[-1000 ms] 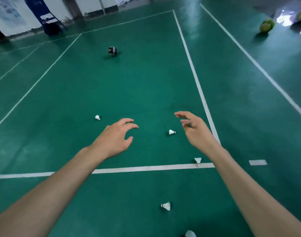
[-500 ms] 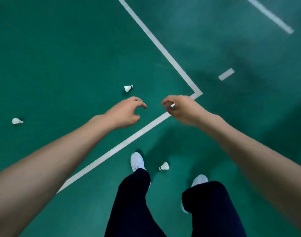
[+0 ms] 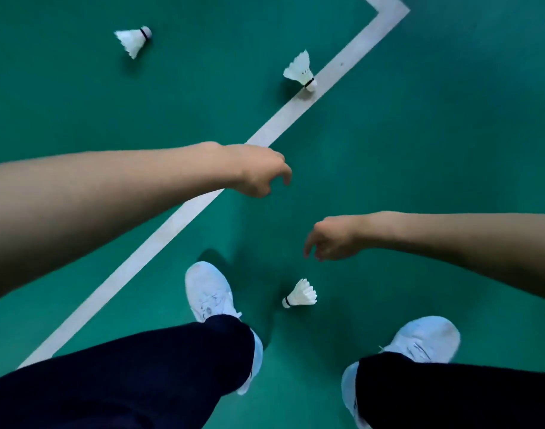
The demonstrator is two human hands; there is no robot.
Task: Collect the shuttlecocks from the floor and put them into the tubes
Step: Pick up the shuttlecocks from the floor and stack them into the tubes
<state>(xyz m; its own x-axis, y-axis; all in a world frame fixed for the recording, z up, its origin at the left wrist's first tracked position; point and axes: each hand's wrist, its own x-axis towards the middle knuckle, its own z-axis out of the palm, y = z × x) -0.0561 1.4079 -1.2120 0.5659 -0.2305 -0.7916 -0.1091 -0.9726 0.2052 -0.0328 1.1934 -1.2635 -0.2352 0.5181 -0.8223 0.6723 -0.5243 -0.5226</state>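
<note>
Three white shuttlecocks lie on the green court floor. The nearest shuttlecock (image 3: 299, 294) rests between my two shoes. Just above it hangs my right hand (image 3: 328, 239), fingers loosely curled downward and holding nothing. My left hand (image 3: 259, 171) hovers over the white court line, fingers loosely curled, also empty. A second shuttlecock (image 3: 300, 70) lies beside the line farther ahead, and a third shuttlecock (image 3: 132, 39) lies at the upper left. No tube is in view.
A white court line (image 3: 160, 233) runs diagonally from lower left to a corner at the upper right. My white shoes (image 3: 211, 294) and dark trouser legs (image 3: 135, 376) fill the bottom of the view.
The view has tilted further down and closer to the floor. My right hand has dropped toward the shuttlecock between my feet; my left hand has shifted right over the line.
</note>
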